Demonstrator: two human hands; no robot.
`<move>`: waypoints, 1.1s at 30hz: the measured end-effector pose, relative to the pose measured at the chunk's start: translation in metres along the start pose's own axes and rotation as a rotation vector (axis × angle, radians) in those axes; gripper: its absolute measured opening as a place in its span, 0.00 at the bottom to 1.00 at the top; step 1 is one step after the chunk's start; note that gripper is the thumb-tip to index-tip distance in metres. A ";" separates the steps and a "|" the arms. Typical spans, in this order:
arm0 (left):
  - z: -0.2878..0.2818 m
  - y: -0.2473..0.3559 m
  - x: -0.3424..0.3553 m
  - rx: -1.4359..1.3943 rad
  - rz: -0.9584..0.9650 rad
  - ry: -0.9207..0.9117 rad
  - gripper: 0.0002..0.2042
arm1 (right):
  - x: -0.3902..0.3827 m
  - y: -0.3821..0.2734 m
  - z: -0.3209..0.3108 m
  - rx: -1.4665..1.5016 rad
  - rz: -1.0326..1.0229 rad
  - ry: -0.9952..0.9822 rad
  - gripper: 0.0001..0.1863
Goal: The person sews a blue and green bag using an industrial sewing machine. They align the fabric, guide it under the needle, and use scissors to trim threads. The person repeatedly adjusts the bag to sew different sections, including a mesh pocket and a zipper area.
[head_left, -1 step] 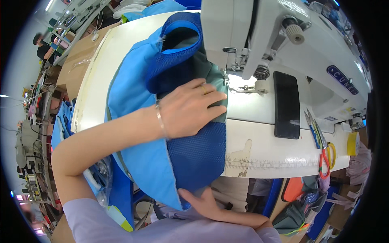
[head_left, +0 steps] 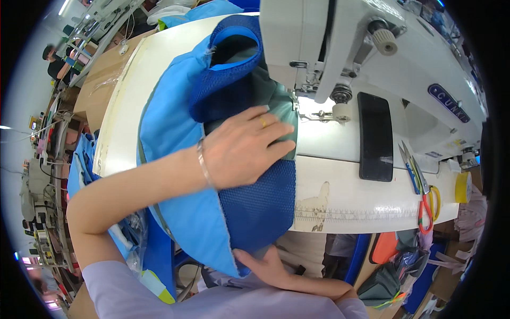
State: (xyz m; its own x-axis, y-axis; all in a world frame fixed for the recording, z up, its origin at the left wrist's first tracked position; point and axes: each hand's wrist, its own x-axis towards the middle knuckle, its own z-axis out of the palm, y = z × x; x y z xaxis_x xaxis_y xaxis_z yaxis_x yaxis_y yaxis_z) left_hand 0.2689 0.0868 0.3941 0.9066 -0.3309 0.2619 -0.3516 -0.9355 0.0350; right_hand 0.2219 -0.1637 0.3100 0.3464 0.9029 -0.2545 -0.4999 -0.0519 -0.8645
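A blue garment piece (head_left: 175,138), light blue cloth joined to dark blue mesh (head_left: 257,199) and a grey-green panel (head_left: 284,114), lies on the sewing machine table. Its right edge runs up to the presser foot (head_left: 296,101). My left hand (head_left: 249,146) rests flat on the mesh and green panel, fingers spread, just in front of the needle area. At the near edge my right hand (head_left: 271,268) grips the garment's hem, thumb on top; the other fingers are mostly hidden beneath. A looped mesh-edged opening (head_left: 234,37) stands up at the far end.
The white sewing machine (head_left: 393,48) rises at the right. A black phone (head_left: 375,138) lies on its bed, with scissors (head_left: 425,204) and a yellow tape roll (head_left: 463,187) farther right. Folded garments (head_left: 82,165) hang left of the table (head_left: 125,127). Another person (head_left: 56,64) is far left.
My left hand has slid slightly left and toward me over the cloth. The garment and my right hand look almost unmoved.
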 end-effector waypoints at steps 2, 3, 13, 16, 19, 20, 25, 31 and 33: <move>-0.005 0.020 -0.008 -0.042 -0.050 -0.001 0.21 | 0.000 0.000 -0.001 0.014 0.004 -0.040 0.12; -0.006 0.028 -0.011 -0.078 -0.088 -0.025 0.21 | 0.001 -0.001 -0.002 0.019 0.008 -0.053 0.12; 0.001 0.013 -0.010 -0.172 -0.043 -0.027 0.20 | 0.006 -0.016 0.008 0.026 0.034 -0.006 0.12; 0.002 0.001 -0.008 -0.197 -0.049 -0.010 0.20 | 0.011 -0.028 0.004 0.065 0.027 0.002 0.12; 0.008 -0.015 -0.005 -0.198 -0.012 0.011 0.20 | 0.014 -0.028 -0.014 -0.060 0.188 -0.085 0.11; 0.010 -0.020 -0.002 -0.197 -0.001 0.003 0.20 | 0.015 -0.030 -0.017 -0.141 0.207 -0.075 0.12; 0.006 -0.040 0.002 -0.278 0.005 0.069 0.14 | 0.010 0.003 -0.034 0.048 0.325 -0.172 0.21; -0.103 -0.032 -0.049 -0.192 -0.399 0.439 0.12 | -0.014 -0.062 -0.051 -0.904 -0.283 0.029 0.12; -0.114 -0.047 -0.108 0.059 -0.739 0.501 0.13 | -0.014 -0.078 -0.048 -0.937 -0.670 0.229 0.06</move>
State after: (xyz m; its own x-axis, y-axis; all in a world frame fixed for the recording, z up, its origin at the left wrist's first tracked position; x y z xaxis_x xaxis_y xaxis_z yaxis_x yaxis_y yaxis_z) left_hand 0.1611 0.1802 0.4747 0.6835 0.4391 0.5831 0.3073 -0.8977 0.3158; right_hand 0.2941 -0.1927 0.3598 0.5012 0.7761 0.3828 0.5826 0.0245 -0.8124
